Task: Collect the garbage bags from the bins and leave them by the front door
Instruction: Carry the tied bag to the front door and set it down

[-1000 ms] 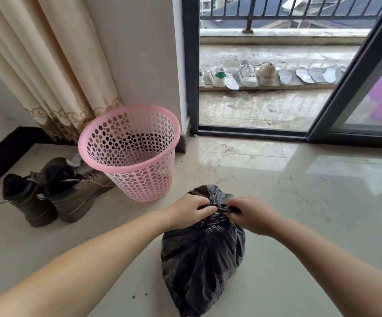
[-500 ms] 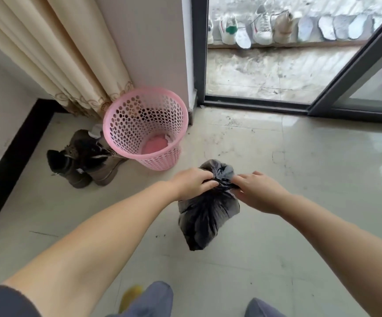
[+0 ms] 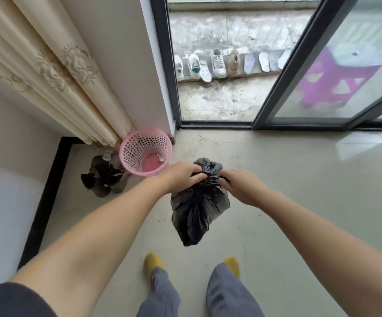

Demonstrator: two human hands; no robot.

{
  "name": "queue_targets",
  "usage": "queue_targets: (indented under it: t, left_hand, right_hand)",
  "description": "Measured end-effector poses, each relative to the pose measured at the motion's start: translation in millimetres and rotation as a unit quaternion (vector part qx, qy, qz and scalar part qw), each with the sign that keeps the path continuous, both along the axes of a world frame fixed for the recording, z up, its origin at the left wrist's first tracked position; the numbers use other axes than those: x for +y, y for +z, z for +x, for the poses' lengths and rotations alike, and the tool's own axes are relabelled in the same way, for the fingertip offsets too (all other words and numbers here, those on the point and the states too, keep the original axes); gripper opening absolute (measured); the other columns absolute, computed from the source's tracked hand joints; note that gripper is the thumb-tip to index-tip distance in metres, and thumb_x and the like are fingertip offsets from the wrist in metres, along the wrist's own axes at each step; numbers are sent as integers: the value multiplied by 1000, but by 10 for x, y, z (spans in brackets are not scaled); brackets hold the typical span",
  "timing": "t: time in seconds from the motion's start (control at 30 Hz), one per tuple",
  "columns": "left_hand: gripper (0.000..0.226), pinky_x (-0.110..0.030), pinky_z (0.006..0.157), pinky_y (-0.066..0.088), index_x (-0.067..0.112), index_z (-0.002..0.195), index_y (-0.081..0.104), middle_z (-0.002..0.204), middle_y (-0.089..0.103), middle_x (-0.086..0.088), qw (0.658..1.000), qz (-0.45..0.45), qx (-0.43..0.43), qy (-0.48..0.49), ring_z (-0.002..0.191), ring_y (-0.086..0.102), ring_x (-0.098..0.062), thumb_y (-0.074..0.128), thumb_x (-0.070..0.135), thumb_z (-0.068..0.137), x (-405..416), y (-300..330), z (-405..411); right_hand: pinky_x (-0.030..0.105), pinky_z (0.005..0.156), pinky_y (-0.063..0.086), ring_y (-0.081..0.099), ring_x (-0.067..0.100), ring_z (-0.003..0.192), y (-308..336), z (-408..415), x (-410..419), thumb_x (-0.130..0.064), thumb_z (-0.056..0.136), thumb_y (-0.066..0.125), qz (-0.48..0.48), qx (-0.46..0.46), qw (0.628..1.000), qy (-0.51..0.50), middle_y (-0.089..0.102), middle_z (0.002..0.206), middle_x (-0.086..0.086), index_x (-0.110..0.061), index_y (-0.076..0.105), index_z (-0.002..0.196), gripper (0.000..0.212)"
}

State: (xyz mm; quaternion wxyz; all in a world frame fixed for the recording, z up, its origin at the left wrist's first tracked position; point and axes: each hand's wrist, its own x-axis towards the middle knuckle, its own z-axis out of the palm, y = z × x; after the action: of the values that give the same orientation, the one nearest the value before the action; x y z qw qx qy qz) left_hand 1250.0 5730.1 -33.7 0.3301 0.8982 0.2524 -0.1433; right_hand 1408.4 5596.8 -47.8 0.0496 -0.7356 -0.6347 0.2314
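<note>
A full black garbage bag [image 3: 198,211] hangs above the tiled floor in front of me. My left hand [image 3: 183,176] pinches its gathered neck from the left and my right hand [image 3: 239,187] grips the neck from the right. The pink perforated bin [image 3: 145,152] stands on the floor to the left by the curtain, with only a scrap of paper inside.
Brown boots [image 3: 104,179] lie left of the bin. A cream curtain [image 3: 55,72] hangs at the left, with a black skirting below. The sliding glass door [image 3: 217,106] ahead stands open onto a balcony with a row of shoes [image 3: 219,64] and a purple stool [image 3: 336,81]. My feet wear yellow slippers [image 3: 153,263].
I have risen from a crouch to standing. The bag has come up off the floor in both hands, and the bin now lies farther below me.
</note>
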Motion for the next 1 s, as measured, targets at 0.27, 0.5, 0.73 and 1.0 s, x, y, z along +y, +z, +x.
queue_targets:
  t: [0.27, 0.5, 0.73, 1.0]
  left_hand:
    - [37, -32, 58, 34, 6, 87, 61, 79, 62, -9, 989, 31, 3, -143, 69, 51, -23, 45, 38, 96, -411, 564, 201]
    - [32, -31, 53, 30, 10, 76, 55, 60, 48, 5, 940, 47, -39, -334, 60, 45, -21, 47, 34, 96, -912, 853, 518]
    - [26, -25, 58, 26, 9, 83, 62, 69, 48, 1, 851, 37, -35, -523, 65, 43, -19, 54, 32, 92, -2149, 957, 785]
    - [19, -35, 67, 44, 19, 79, 52, 80, 59, -11, 711, 46, 3, -701, 73, 54, -27, 54, 34, 91, -4158, 1043, 692]
  right_hand:
    - [34, 64, 36, 59, 33, 87, 598, -153, -726, -30, 96, 43, -15, 13, 993, -115, 65, 96, 12, -10, 54, 93, 24]
    - [41, 74, 48, 57, 31, 88, 949, -490, -1579, -31, 93, 46, -13, 19, 949, -313, 65, 97, 11, -11, 55, 97, 22]
    - [32, 62, 35, 51, 27, 76, 1031, -1086, -2883, -29, 92, 45, -14, 30, 865, -501, 56, 80, 3, -17, 50, 82, 16]
    - [35, 66, 40, 58, 31, 82, 1023, -2040, -4533, -33, 95, 43, -4, 36, 729, -684, 64, 91, 11, -14, 56, 95, 23]
